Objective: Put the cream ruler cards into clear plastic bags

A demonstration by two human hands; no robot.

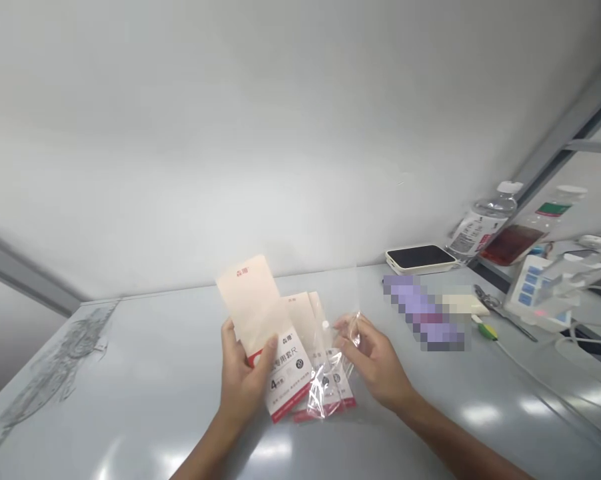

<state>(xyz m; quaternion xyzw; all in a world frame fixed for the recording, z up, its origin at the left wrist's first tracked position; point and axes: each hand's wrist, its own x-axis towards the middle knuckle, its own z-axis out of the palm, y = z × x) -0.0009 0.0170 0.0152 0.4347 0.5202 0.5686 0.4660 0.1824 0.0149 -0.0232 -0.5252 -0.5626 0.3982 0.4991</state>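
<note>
My left hand [243, 373] is closed on a cream printed packaging card [253, 300] with a white and red lower part, thumb across its front. My right hand [375, 360] pinches the edge of a clear plastic bag [323, 390] with a small white button. Behind or inside the bag are more cream cards [300, 310] of the same print, partly overlapped by the held card; I cannot tell exactly which lie inside. On the table's left side lies a pile of clear plastic pieces with dark markings [55, 367].
To the right are a phone in a pale case [420, 257], a blurred-out purple item [420, 313], scissors [505, 313], a cable with a green-yellow plug [488, 330] and a power strip [538, 293]. Two bottles, one clear [485, 220] and one with dark liquid [518, 239], stand beside the frame. A white wall [260, 167] closes off the back.
</note>
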